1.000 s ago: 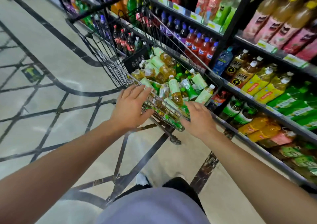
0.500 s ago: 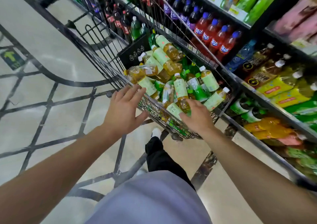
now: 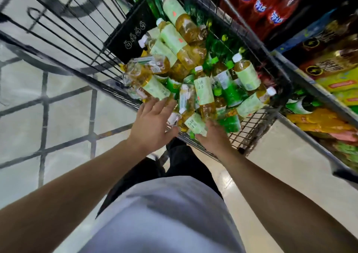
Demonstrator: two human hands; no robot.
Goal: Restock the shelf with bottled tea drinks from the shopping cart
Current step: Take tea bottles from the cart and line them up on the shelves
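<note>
1. Shopping cart (image 3: 251,124): a black wire basket seen from above, standing just beside the shelf (image 3: 313,95) on the right.
2. Contents of the cart: a loose heap of tea bottles (image 3: 203,90) lying on their sides and crossing one another. Most hold amber liquid and carry pale green labels and white caps; several dark green bottles (image 3: 230,95) are mixed in among them. A black panel (image 3: 131,37) with white symbols stands at the far end of the basket.
3. Left hand (image 3: 151,124): reaches over the near rim of the cart, fingers straight and slightly apart, the tips at the nearest bottles; it grips nothing.
4. Right hand (image 3: 215,138): at the near rim, fingertips down among the bottles beside a pale-labelled bottle (image 3: 195,124); whether the fingers are clamped on one cannot be told.
5. Shelf: red bottles (image 3: 259,4) on the upper level, with yellow, orange and green drinks on the lower levels, all blurred.
6. Floor (image 3: 67,117): pale tiles with dark lines.
</note>
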